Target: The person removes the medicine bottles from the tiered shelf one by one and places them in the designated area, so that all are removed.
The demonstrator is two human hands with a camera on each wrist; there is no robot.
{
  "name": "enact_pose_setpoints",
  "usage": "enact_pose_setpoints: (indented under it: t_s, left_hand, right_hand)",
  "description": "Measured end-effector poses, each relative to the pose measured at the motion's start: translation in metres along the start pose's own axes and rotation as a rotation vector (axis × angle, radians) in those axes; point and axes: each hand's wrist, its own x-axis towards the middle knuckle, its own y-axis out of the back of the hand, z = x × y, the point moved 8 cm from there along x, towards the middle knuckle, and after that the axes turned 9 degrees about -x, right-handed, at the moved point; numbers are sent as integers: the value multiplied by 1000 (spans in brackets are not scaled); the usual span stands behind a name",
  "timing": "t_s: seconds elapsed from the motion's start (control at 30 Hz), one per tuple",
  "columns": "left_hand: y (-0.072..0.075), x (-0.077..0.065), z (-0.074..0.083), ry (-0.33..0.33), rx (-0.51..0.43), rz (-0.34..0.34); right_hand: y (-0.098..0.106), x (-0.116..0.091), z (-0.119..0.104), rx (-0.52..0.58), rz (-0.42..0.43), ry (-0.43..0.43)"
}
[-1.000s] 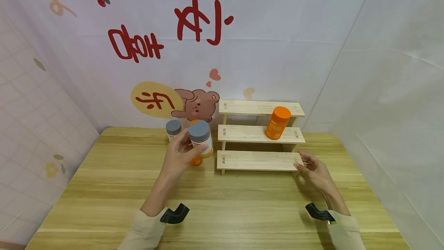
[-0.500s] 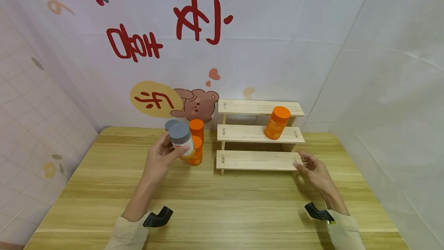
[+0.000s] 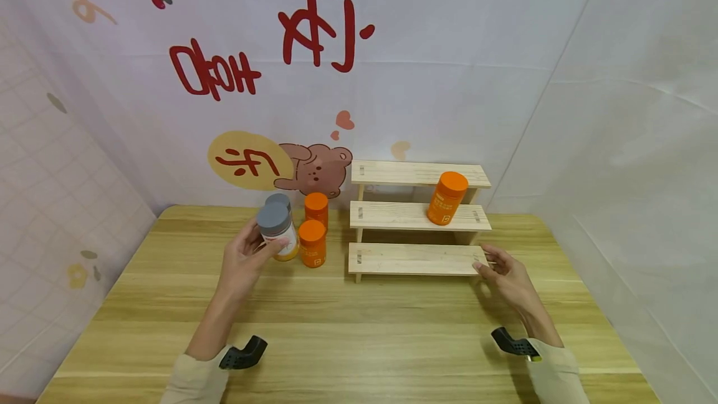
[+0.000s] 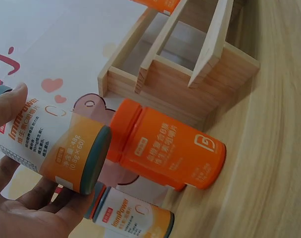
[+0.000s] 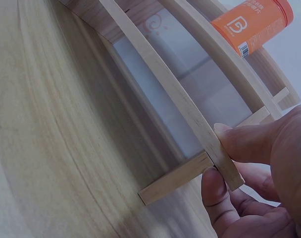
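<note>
My left hand point(image 3: 240, 262) grips a white and orange supplement bottle point(image 4: 49, 136) with a grey lid, thumb on one side and fingers on the other. Its base hangs above the table in the left wrist view. Right beside it stand an orange bottle point(image 3: 313, 244), a second orange bottle point(image 3: 316, 204) behind that, and another grey-lidded bottle point(image 4: 133, 214), partly hidden. At the right, my right hand point(image 3: 509, 276) pinches the end of the lowest board of a three-step wooden rack point(image 3: 415, 259), thumb on top and fingers underneath.
On the rack's middle step, toward its right end, stands an orange bottle point(image 3: 447, 198). The rack and bottles are on a wood-grain table point(image 3: 359, 341), near its back edge. A printed white cloth point(image 3: 437, 80) hangs behind it.
The left hand has carried the grey-lidded bottle leftward and lower, from beside the rack to left of the orange bottles, which are now uncovered. The right hand has stayed on the rack.
</note>
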Motion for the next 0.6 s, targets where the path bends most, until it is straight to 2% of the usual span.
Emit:
enact_pose_setpoints:
  t_s: [0.3,0.6]
  left_hand:
    - [10,0,-15,46,9,34]
    - [21,5,-38,98,36,61]
  right_hand:
    - [0,0,-1,-6,11,10]
    - [0,0,-1,1,3,1]
